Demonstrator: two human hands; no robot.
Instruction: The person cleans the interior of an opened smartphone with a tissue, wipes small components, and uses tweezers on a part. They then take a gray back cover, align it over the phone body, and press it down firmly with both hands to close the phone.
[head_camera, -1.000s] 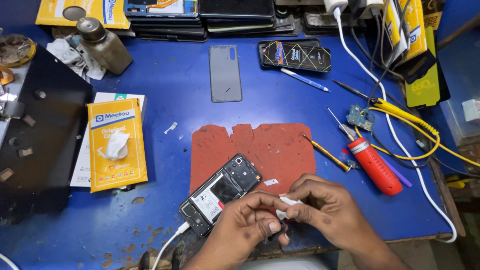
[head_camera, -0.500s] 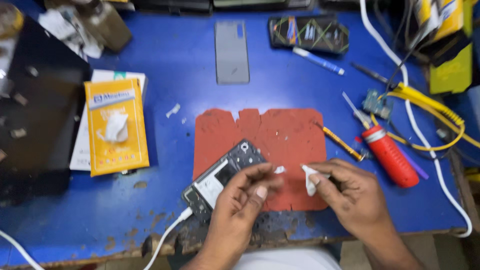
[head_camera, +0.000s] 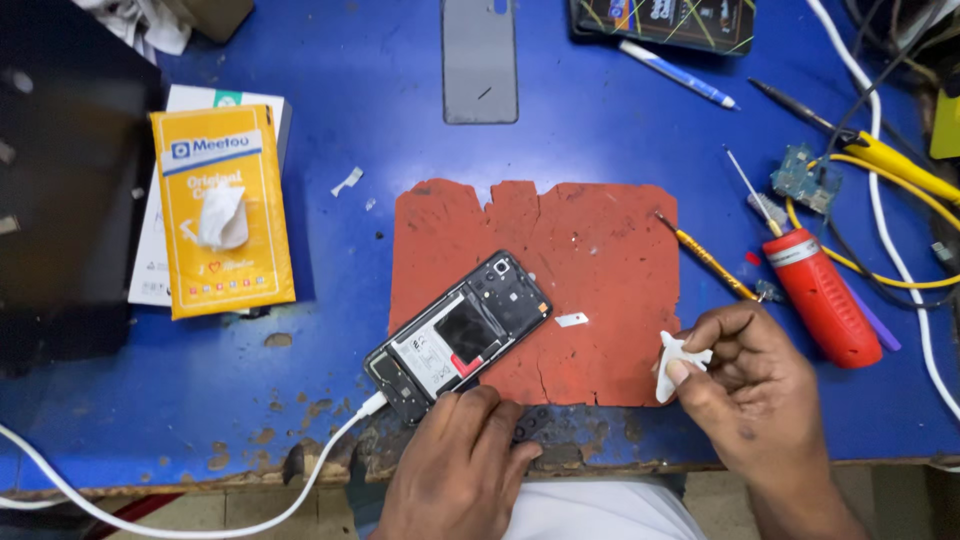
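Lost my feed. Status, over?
Left hand rests by opened phone on red mat. Right hand pinches white scrap. Nothing between.

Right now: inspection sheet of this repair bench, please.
Surface: blue bench top, paint worn along the near edge; cracked red mat in the middle.
Job's things: opened phone, back off, lying on the mat's near-left corner; white scrap.
Clutter: yellow packet, grey back cover, red canister, blue pen, small circuit board.
Grippers: left hand rests by the phone's lower end; right hand pinches the white scrap.
Cables: white cable plugged into the phone; yellow wire.
Surroundings: nothing seen.
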